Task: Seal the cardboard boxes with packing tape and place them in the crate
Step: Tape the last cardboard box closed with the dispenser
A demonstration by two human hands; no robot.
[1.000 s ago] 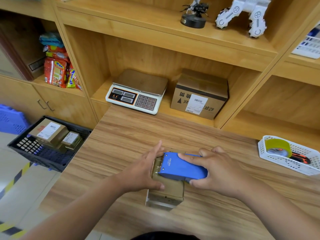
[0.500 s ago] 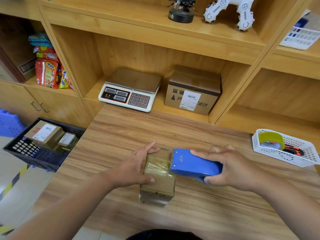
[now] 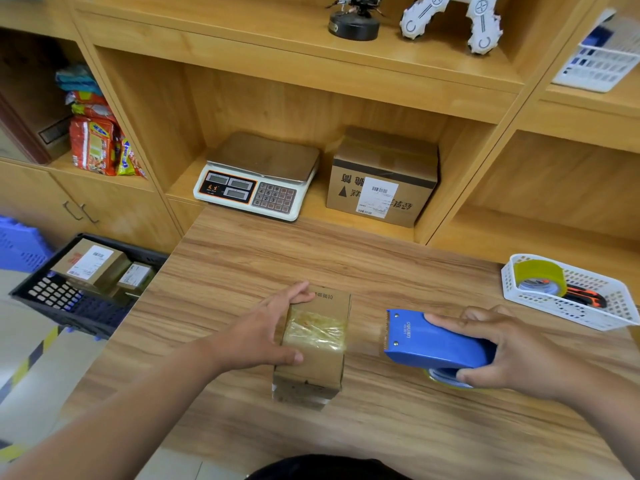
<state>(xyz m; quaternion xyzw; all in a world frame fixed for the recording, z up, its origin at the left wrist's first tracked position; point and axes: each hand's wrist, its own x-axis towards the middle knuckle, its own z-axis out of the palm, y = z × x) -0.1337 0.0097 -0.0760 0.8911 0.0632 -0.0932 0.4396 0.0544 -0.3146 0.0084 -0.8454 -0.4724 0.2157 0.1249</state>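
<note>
Wooden shelving lines the far wall, with a pale wood counter [image 3: 242,258] in front of it. A small cardboard box [image 3: 313,344] sits on the counter near the person, its top covered in wrinkled clear tape. To the left, down on the floor, a black crate [image 3: 55,296] already holds two labelled parcels [image 3: 91,263].

A faint clear strip seems to run from the box's right edge to the toothed end of the blue tape dispenser [image 3: 433,341], just beside it. If so, pulling further without a clean cut would likely drag the light box sideways or peel the strip back up. The creased tape may also seal poorly.

The left hand [image 3: 256,336] lies spread against the box's left side. Its forefinger is on the far top edge and its thumb on the top, both fairly straight, bracing the box. The right hand [image 3: 502,351] is wrapped round the dispenser, forefinger along its top.
</note>
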